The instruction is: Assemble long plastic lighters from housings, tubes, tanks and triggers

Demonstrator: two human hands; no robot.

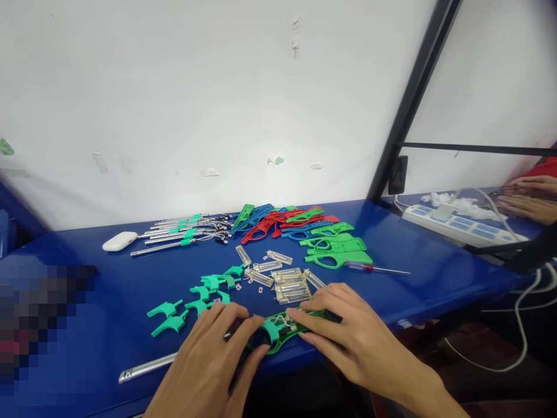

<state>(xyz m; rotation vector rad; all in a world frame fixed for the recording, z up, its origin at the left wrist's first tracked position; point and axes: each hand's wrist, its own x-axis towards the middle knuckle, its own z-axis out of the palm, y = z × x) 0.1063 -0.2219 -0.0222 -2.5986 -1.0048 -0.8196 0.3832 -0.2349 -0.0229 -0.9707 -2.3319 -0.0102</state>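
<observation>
A green lighter casing half (278, 347) lies between my hands at the table's front edge, its inside facing up. In it sit a teal trigger (272, 330) and thin white wires (282, 318). A metal lighter tube (148, 367) sticks out to the left from under my left hand. My left hand (213, 348) is closed on the casing's left end, with thumb and index finger beside the trigger. With its fingers pressed on the wires and casing, my right hand (352, 331) grips the other end. Its palm hides part of that end.
Clear fuel tanks (290, 285) and loose teal triggers (200, 292) lie just beyond my hands. Farther back are metal tube assemblies (174, 232), coloured casings (304, 223), a screwdriver (376, 268) and a white case (120, 241). At right are a power strip (461, 226) and another person's hands (531, 197).
</observation>
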